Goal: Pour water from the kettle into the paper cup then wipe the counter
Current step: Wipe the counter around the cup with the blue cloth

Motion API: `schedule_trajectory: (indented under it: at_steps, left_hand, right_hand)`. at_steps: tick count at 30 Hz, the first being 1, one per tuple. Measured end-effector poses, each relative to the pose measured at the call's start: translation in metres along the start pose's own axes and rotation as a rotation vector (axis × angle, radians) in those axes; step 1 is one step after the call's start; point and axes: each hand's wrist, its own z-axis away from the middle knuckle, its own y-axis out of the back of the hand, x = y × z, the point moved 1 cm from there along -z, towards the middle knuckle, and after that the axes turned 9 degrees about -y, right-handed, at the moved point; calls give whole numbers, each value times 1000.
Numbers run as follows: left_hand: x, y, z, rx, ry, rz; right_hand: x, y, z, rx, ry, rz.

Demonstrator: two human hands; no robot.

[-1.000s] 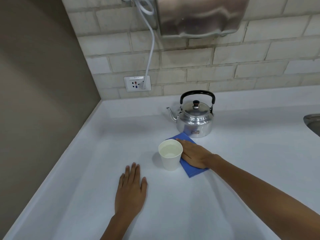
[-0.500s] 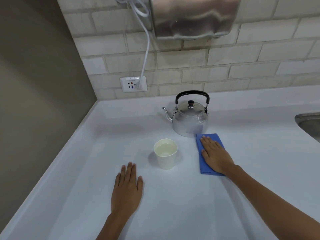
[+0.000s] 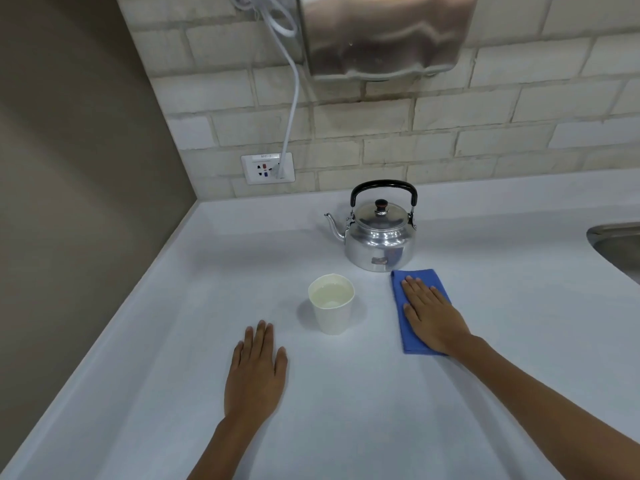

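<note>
The paper cup (image 3: 331,304) stands upright on the white surface (image 3: 346,410), holding what looks like clear water well up its wall, though the exact level is hard to read against the pale inside. Its rim is slightly out of round. Behind it and to the right sits the polished metal kettle (image 3: 379,237), lid on, black handle upright, spout pointing left, its base just beside the far edge of the folded blue cloth (image 3: 401,317).

The right hand (image 3: 431,315) lies flat on that cloth, fingers together and extended, pressing it down rather than gripping it. The left hand (image 3: 256,372) rests palm down on the bare surface in front of the cup, fingers close together, holding nothing.

Pouring appears done and wiping is the step in hand. The main risk is the cup: it is light, full and near the cloth's path, so a leftward sweep that clips it could tip it and flood the area being cleaned. A push forward could likewise nudge the kettle. Farther out are a wall socket (image 3: 268,167) with a white cable (image 3: 292,98) plugged in, and a sink (image 3: 616,244) edge at right.
</note>
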Motion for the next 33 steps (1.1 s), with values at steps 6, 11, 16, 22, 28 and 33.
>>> schedule_trajectory:
  at_steps: [6, 11, 16, 22, 28, 33]
  left_hand:
    - [0, -2, -1, -10, -3, -14]
    - [-1, -1, 1, -1, -5, 40]
    - [0, 1, 3, 11, -3, 62]
    - [2, -2, 1, 10, 1, 45]
    - [2, -3, 0, 4, 1, 5]
    - [1, -1, 1, -2, 0, 19]
  right_hand:
    - [-41, -16, 74, 133, 122, -33]
    - [-31, -19, 108, 19, 283, -67]
    - [1, -5, 80, 49, 113, -54]
    - [-30, -10, 99, 113, 3, -13]
    - [-88, -7, 155, 4, 49, 26]
    - [-91, -3, 159, -19, 63, 14]
